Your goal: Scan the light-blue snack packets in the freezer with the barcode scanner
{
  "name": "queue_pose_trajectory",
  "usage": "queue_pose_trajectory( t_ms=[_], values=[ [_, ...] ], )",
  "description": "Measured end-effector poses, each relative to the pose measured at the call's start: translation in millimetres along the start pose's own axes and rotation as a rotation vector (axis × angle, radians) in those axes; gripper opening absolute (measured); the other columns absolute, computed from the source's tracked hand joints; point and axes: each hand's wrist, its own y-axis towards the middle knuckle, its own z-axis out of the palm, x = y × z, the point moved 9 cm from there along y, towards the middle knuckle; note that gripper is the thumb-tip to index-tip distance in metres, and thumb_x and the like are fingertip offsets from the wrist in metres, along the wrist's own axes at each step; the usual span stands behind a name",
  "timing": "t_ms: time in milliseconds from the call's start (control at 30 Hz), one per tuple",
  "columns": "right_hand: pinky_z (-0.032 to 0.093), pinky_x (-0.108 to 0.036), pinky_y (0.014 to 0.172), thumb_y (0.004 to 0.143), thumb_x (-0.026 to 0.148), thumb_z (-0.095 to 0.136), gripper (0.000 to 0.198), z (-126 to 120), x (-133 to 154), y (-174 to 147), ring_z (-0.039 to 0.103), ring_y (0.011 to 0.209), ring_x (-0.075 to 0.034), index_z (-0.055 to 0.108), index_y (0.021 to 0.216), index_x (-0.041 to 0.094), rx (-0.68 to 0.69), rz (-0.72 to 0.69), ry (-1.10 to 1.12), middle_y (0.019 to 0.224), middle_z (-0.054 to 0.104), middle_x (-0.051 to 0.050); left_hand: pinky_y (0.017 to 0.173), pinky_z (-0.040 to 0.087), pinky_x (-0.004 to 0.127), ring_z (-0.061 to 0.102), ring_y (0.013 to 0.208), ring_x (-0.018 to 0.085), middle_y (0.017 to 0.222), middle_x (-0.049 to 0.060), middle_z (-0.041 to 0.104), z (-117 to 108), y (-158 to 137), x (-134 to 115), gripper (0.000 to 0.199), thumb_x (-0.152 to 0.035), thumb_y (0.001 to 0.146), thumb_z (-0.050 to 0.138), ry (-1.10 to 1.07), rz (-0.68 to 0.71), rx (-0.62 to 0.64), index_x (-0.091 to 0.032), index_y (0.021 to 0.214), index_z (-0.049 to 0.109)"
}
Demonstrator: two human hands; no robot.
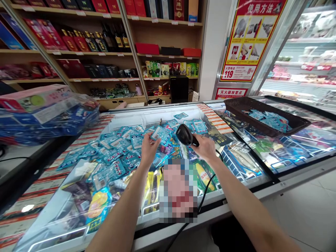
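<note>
My left hand [150, 148] pinches a small blue packet [160, 134] over the glass top of a chest freezer. Wrapped round the handle of a black barcode scanner [184, 134] is my right hand [206, 146]; the scanner's head points left toward that packet. A black cable [207, 185] runs down past my right wrist. Many more blue packets [112, 145] lie spread over the freezer glass [78, 206], left of and behind my left hand. A blurred, pixelated patch hides part of the glass between my forearms.
A dark brown tray [296, 122] with several blue packets stands at the right. Plastic-wrapped boxes [44, 112] are stacked at the left. Shelves [105, 52] of boxes and bottles line the back, beside a red fire-extinguisher poster [249, 42]. Frozen goods show beneath the glass.
</note>
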Motion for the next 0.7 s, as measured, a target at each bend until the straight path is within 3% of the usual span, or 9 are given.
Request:
queue_pose_trajectory(
  t_ms=[267, 433, 700],
  values=[
    [0.038, -0.024, 0.066, 0.078, 0.030, 0.057, 0.039, 6.4, 31.7, -12.2, 0.061, 0.076, -0.017, 0.056, 0.116, 0.024, -0.055, -0.294, 0.058, 0.090, 0.067, -0.002, 0.066, 0.046, 0.026, 0.058, 0.078, 0.014, 0.092, 0.003, 0.062, 10.8, -3.7, -0.3, 0.045, -0.033, 0.073, 0.058, 0.011, 0.043, 0.102, -0.020, 0.115, 0.048],
    [0.038, -0.025, 0.066, 0.078, 0.031, 0.057, 0.045, 6.3, 34.6, -13.8, 0.060, 0.075, -0.016, 0.051, 0.123, 0.024, -0.069, -0.319, 0.060, 0.092, 0.067, -0.003, 0.061, 0.044, 0.023, 0.057, 0.076, 0.013, 0.090, 0.002, 0.060, 10.8, -4.3, -0.9, 0.049, -0.029, 0.072, 0.057, 0.030, 0.061, 0.093, -0.021, 0.120, 0.046],
    [0.038, -0.025, 0.067, 0.080, 0.031, 0.055, 0.040, 8.8, 39.0, -15.7, 0.060, 0.078, -0.016, 0.053, 0.119, 0.024, -0.035, -0.359, 0.071, 0.091, 0.066, -0.002, 0.064, 0.045, 0.024, 0.056, 0.077, 0.012, 0.088, 0.002, 0.061, 2.7, -4.5, -2.5, 0.032, -0.032, 0.075, 0.054, 0.094, 0.079, 0.018, -0.021, 0.105, 0.052]
  ],
)
